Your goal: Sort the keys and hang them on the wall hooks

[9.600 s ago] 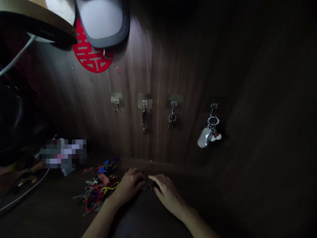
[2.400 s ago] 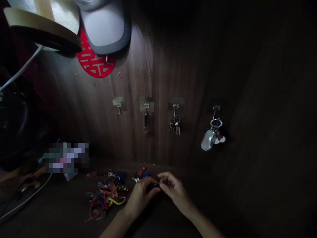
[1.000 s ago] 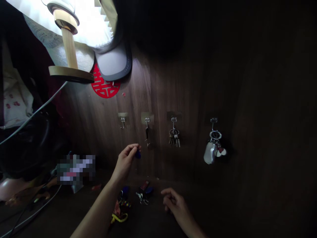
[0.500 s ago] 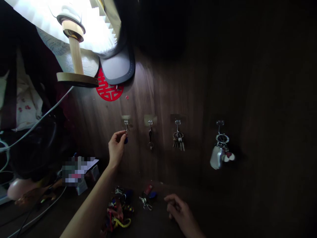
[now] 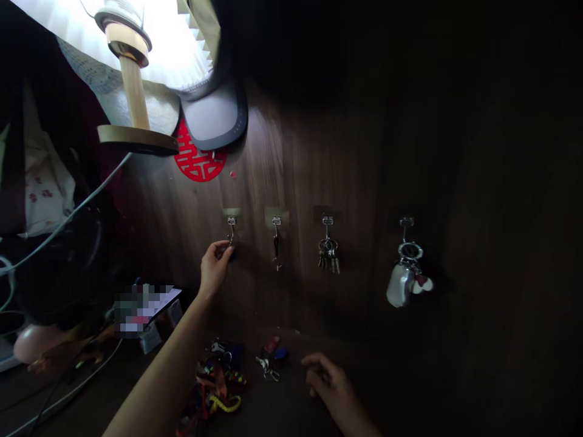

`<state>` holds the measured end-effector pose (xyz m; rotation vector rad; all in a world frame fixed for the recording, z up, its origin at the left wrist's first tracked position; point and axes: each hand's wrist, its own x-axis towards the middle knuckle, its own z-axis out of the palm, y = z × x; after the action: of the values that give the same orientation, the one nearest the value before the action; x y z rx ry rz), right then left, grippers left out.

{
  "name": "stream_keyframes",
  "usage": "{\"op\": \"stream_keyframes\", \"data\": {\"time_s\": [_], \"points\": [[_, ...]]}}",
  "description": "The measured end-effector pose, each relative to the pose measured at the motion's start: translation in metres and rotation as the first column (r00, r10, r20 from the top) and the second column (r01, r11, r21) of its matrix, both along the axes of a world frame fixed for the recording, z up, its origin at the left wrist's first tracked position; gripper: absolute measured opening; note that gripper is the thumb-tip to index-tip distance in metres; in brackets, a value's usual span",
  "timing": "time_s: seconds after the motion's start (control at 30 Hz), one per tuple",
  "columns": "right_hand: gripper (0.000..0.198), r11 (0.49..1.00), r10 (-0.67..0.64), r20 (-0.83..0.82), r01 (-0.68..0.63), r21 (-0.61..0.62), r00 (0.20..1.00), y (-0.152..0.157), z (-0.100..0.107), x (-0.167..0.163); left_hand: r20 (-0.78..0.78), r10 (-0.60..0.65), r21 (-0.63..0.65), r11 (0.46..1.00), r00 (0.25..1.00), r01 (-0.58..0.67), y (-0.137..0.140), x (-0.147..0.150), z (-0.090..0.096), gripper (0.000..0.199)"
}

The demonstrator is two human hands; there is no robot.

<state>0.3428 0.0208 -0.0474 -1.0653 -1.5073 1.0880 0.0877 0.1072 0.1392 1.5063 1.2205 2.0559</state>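
My left hand [image 5: 215, 266] pinches a small blue key fob [image 5: 233, 255] between thumb and fingertips, right at the leftmost wall hook [image 5: 232, 223]. Most of the fob is hidden by the fingers, and I cannot tell whether its ring is on the hook. Low at the right, my right hand [image 5: 331, 383] hovers with loosely bent fingers apart and holds nothing. Left of it on the dark tabletop lie keys [image 5: 265, 366] with a red tag [image 5: 272, 345] and a blue fob [image 5: 281, 354]. A tangled pile of keys and coloured cords [image 5: 218, 385] lies further left.
Other hooks carry a dark key holder [image 5: 276, 246], a bunch of keys [image 5: 328, 255] and a ring with a silvery pendant [image 5: 401, 285]. A lit lamp [image 5: 136, 100], a grey cap [image 5: 214, 118] and a red paper-cut [image 5: 200, 159] are upper left. A white cable [image 5: 86, 203] trails below.
My left hand stays at the leftmost hook, and less of the blue fob shows beneath its fingertips. The view has shifted slightly. My right hand has hardly moved.
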Motion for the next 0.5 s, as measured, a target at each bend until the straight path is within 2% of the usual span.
{"op": "stream_keyframes", "data": {"time_s": [0.27, 0.5], "points": [[0.028, 1.000, 0.009, 0.060, -0.008, -0.002, 0.998, -0.007, 0.013, 0.002, 0.012, -0.083, -0.121, 0.989, 0.996, 0.084, -0.004, -0.008, -0.037, 0.041], [0.024, 1.000, 0.006, 0.083, -0.008, 0.022, 0.997, -0.008, 0.014, 0.001, -0.131, -0.094, -0.263, 0.963, 0.987, 0.057, -0.025, -0.010, -0.081, 0.027]]}}
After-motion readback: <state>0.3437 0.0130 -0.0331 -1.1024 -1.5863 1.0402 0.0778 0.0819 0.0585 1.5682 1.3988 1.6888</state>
